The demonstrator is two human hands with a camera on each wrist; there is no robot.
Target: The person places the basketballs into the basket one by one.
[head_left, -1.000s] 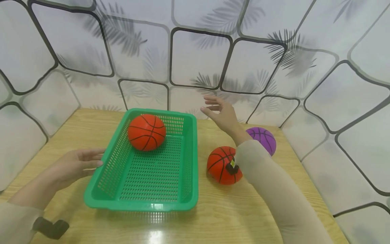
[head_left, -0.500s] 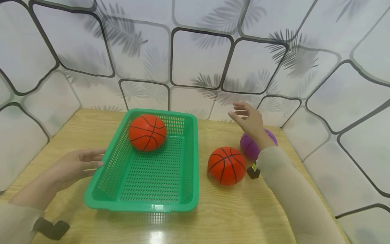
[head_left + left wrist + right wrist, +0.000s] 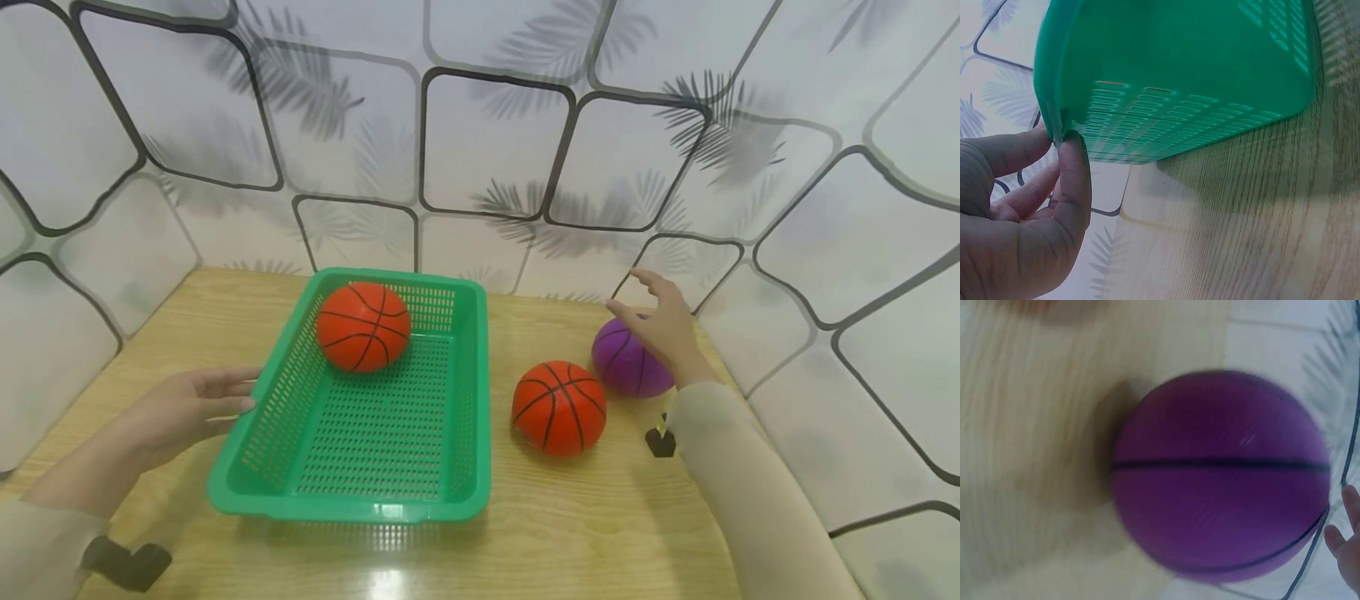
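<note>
My left hand (image 3: 183,408) pinches the left rim of a green plastic basket (image 3: 352,506); in the left wrist view the rim sits between thumb and fingers (image 3: 1072,187). Inside the basket, at its back left, lies an orange-red toy basketball (image 3: 363,327). Over at the right, my right hand (image 3: 666,325) hovers above a purple toy basketball (image 3: 626,367), fingers spread and holding nothing. The right wrist view shows that purple ball large, with fingertips of the hand at the right edge. A second orange-red basketball (image 3: 558,408) stands on the table between basket and purple ball.
A light wood-grain table (image 3: 570,533) carries everything. Patterned white panels (image 3: 495,142) with dark outlines and leaf prints close it off at the back and both sides. The purple ball is near the back right corner.
My right hand has swung to the right and lowered, from beside the basket's back right corner to above the purple ball. The left hand, basket and orange-red balls have stayed put.
</note>
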